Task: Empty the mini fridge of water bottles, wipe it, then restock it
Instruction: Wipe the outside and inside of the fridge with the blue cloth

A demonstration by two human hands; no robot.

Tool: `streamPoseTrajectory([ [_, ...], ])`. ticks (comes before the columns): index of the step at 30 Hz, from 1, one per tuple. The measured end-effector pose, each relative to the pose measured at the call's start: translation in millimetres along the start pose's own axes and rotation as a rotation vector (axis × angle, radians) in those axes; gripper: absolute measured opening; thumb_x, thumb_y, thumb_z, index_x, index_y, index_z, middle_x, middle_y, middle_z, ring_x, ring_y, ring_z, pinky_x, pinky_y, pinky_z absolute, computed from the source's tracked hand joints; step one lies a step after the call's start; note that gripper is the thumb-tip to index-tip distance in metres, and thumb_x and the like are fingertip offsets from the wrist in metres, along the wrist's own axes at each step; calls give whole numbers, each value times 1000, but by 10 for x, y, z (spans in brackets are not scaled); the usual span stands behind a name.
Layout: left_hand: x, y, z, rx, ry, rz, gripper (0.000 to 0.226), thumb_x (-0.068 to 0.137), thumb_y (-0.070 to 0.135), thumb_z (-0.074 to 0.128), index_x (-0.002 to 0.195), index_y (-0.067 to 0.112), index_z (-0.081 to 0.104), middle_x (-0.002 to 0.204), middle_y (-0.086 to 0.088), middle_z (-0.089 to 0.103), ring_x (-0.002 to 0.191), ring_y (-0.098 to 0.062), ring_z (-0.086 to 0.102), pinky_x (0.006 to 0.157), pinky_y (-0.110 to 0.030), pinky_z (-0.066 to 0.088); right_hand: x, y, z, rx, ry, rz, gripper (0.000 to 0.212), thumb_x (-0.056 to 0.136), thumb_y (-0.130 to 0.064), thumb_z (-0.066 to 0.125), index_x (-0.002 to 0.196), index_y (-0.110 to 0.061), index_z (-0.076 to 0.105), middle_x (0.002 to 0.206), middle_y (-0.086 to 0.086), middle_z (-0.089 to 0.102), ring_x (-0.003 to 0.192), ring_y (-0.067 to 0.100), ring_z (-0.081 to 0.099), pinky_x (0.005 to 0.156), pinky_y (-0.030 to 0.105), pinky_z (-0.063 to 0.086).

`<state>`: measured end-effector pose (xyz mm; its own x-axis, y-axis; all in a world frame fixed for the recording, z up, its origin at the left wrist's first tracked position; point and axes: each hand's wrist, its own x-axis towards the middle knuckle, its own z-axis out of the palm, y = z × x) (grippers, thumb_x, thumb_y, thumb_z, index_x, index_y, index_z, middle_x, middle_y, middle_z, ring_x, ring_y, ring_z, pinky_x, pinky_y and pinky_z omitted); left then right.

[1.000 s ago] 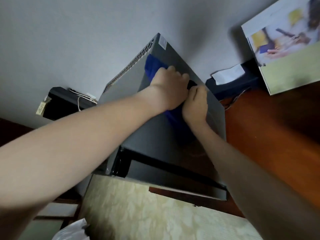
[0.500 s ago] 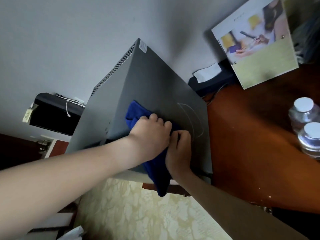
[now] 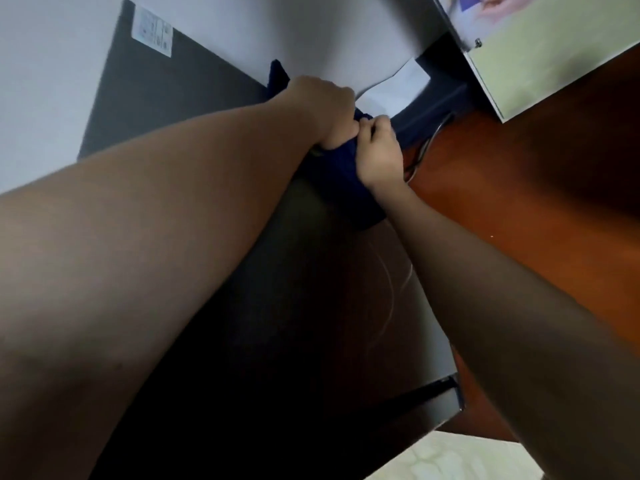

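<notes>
The dark grey mini fridge [image 3: 180, 109] fills the middle of the view, seen from above, with a white label [image 3: 152, 31] near its back corner. A dark blue cloth [image 3: 346, 188] lies bunched on the fridge top at its back right edge. My left hand [image 3: 322, 102] grips the cloth from above, fingers curled over it. My right hand [image 3: 377, 150] pinches the same cloth just to the right, thumb and fingers closed on its fold. No water bottles are in view.
A reddish-brown wooden desk [image 3: 519, 209] runs along the fridge's right side. A dark tissue box [image 3: 436, 98] with a white tissue [image 3: 398, 84] sits behind, a standing picture card [image 3: 540, 53] beside it. A cable [image 3: 426, 147] trails near the box. Pale patterned floor [image 3: 450, 459] shows below.
Both hands have slid the cloth from the front part of the fridge top to its back right edge. The view has swung closer; the bottles on the desk have left the frame.
</notes>
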<state>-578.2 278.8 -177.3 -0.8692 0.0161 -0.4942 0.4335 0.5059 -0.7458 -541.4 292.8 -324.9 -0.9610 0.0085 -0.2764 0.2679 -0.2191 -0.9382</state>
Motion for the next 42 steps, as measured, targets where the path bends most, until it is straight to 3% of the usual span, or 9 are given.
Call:
streamPoseTrajectory([
  [8, -672, 366, 6, -93, 13, 1, 45, 99, 47, 42, 122, 9, 53, 121, -15, 64, 109, -34, 61, 76, -38, 35, -624, 198, -239, -29, -51, -15, 22, 107, -35, 37, 94, -17, 42, 106, 8, 57, 89, 20, 52, 74, 29, 31],
  [13, -1666, 1037, 39, -175, -84, 28, 41, 98, 45, 49, 120, 11, 50, 121, -10, 63, 114, -30, 57, 72, -37, 34, -1817, 521, -592, -15, 3, -52, 23, 104, -33, 36, 84, -23, 42, 76, -8, 43, 63, 0, 42, 56, 23, 23],
  [17, -2326, 1516, 73, -184, -148, 1, 37, 99, 43, 46, 120, 13, 48, 120, -8, 62, 113, -29, 55, 70, -36, 34, -2602, 731, -839, 54, -64, -29, 15, 96, -40, 34, 83, -37, 41, 84, -1, 51, 72, 1, 50, 62, 16, 36],
  [20, -2621, 1719, 94, -186, -145, 2, 31, 101, 40, 42, 117, 15, 49, 118, -8, 63, 107, -28, 56, 71, -36, 35, -2894, 815, -945, 62, -97, -17, 10, 97, -39, 35, 89, -36, 41, 93, 6, 54, 80, 19, 55, 70, 36, 47],
  [23, -2682, 1724, 106, -160, -133, 46, 30, 101, 41, 41, 116, 16, 50, 114, -8, 62, 101, -27, 55, 68, -35, 32, -2991, 890, -1005, 63, -96, -38, 15, 96, -46, 34, 94, -34, 43, 98, 6, 55, 86, 21, 57, 78, 45, 51],
  [31, -1355, 1268, 180, -101, -108, 122, 35, 99, 45, 46, 115, 14, 51, 113, -9, 66, 106, -29, 60, 69, -36, 37, -1709, 858, -780, 7, -102, 45, 9, 103, -34, 46, 101, -25, 47, 103, 6, 59, 89, 20, 57, 72, 33, 39],
  [33, -837, 1131, 223, -110, -85, 101, 38, 99, 43, 47, 120, 11, 51, 117, -12, 64, 110, -31, 59, 72, -37, 35, -1135, 833, -675, 29, -88, 100, 9, 102, -36, 48, 109, -31, 43, 110, 6, 62, 90, 23, 62, 70, 37, 46],
  [36, -165, 1009, 331, -99, -39, 74, 41, 98, 44, 47, 121, 11, 51, 120, -13, 64, 113, -33, 58, 75, -38, 33, -431, 848, -543, 21, -81, 119, 21, 102, -37, 47, 122, -33, 41, 115, 8, 64, 92, 27, 66, 81, 49, 55],
  [42, 540, 904, 490, -33, -8, 44, 41, 99, 44, 45, 125, 13, 52, 124, -13, 62, 116, -34, 57, 76, -38, 32, 246, 917, -375, -73, -24, 83, 25, 105, -32, 43, 123, -18, 54, 113, 10, 66, 104, 30, 61, 94, 49, 47],
])
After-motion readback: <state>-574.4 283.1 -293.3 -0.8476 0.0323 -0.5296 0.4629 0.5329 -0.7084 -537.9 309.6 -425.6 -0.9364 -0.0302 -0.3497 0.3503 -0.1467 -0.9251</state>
